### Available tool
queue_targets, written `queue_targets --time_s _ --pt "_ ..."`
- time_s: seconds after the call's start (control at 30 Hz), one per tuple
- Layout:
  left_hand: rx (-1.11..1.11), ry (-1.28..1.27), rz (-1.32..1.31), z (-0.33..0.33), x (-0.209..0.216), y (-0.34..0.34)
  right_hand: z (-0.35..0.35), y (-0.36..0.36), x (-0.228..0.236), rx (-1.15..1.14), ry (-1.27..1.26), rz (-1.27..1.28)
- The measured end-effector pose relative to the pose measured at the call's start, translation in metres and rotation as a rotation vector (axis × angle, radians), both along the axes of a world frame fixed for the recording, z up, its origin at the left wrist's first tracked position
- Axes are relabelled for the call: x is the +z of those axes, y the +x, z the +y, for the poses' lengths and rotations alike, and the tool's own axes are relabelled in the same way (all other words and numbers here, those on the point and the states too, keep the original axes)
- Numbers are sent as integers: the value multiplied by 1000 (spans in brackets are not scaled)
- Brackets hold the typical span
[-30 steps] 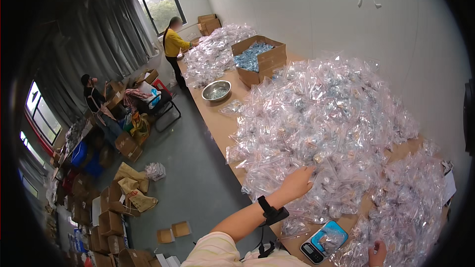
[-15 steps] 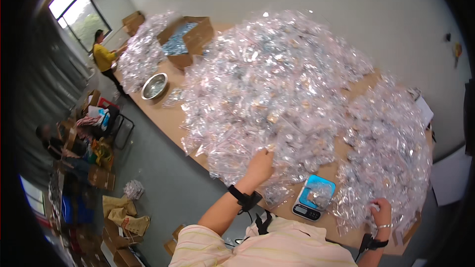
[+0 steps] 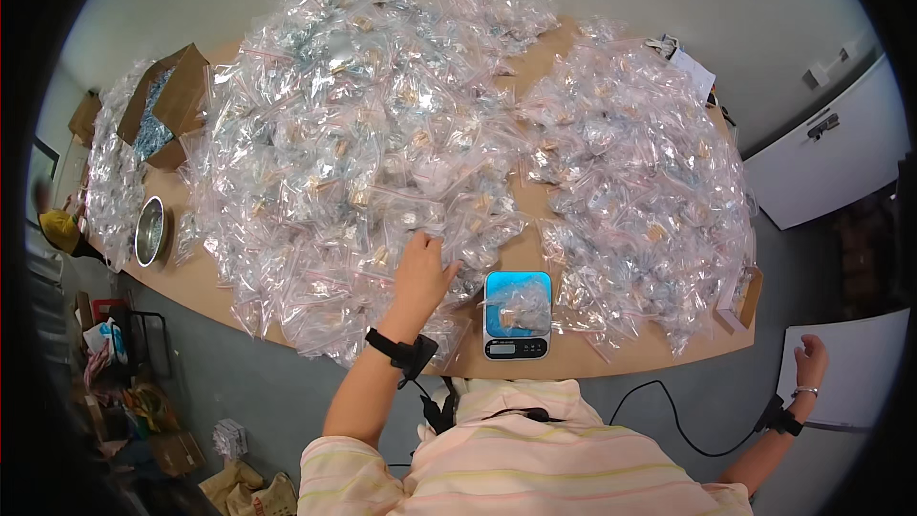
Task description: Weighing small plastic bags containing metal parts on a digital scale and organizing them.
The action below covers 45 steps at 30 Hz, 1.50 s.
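My left hand [image 3: 421, 272] reaches over the near part of a big heap of clear zip bags [image 3: 315, 148]. Its fingertips are closed on a clear plastic bag [image 3: 418, 212] there; the exact grip is partly hidden. Just right of that hand, a digital scale [image 3: 517, 349] with a blue top stands at the table's near edge, bearing a filled clear bag [image 3: 523, 304]. My right hand [image 3: 810, 363] is out past the table's right end, fingers loosely bent and apart, nothing visible in it. A second heap of bags [image 3: 650, 182] lies to the right of the scale.
At the left stand a metal bowl [image 3: 151, 231] and a cardboard box [image 3: 180, 100] of small blue packets. Behind them a person in yellow [image 3: 59, 229] is at the table's far end. A small open carton [image 3: 743, 301] sits at the right edge. A black cable [image 3: 676, 420] hangs near my right arm.
The view has swung to the right. My right hand has left the right-hand heap and moved out beyond the table. My left hand stays at the big heap, left of the scale.
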<state>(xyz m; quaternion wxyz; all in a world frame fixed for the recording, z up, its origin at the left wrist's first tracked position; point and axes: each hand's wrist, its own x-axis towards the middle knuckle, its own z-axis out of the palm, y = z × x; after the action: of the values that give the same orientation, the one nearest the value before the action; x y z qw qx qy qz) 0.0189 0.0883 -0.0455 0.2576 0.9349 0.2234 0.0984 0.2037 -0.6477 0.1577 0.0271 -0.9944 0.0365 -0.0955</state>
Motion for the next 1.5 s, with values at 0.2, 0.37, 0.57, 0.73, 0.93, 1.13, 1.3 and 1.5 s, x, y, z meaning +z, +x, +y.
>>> queue_targets --time_s 0.2,0.37,0.57,0.73,0.93,1.13,1.3,1.5 --pt "128 72 -64 11 -75 56 159 -16 -59 198 411 307" --pt "136 -21 -149 9 -36 59 248 -29 -90 498 426 401" --pt "-143 -182 -287 -31 106 19 386 -45 -94 674 863 772" --pt "-284 -569 -257 -64 165 -5 473 -73 -109 999 1206 1287" --pt "-39 -71 -389 -75 133 -33 470 -90 -133 885 1099 1519" --pt "-275 -741 78 -101 92 -59 468 -104 -137 991 1138 1380" --pt "185 -889 72 -72 25 -100 445 -80 -164 651 1439 1252" --pt "353 -743 283 -30 3 -147 417 -38 -224 946 576 512"
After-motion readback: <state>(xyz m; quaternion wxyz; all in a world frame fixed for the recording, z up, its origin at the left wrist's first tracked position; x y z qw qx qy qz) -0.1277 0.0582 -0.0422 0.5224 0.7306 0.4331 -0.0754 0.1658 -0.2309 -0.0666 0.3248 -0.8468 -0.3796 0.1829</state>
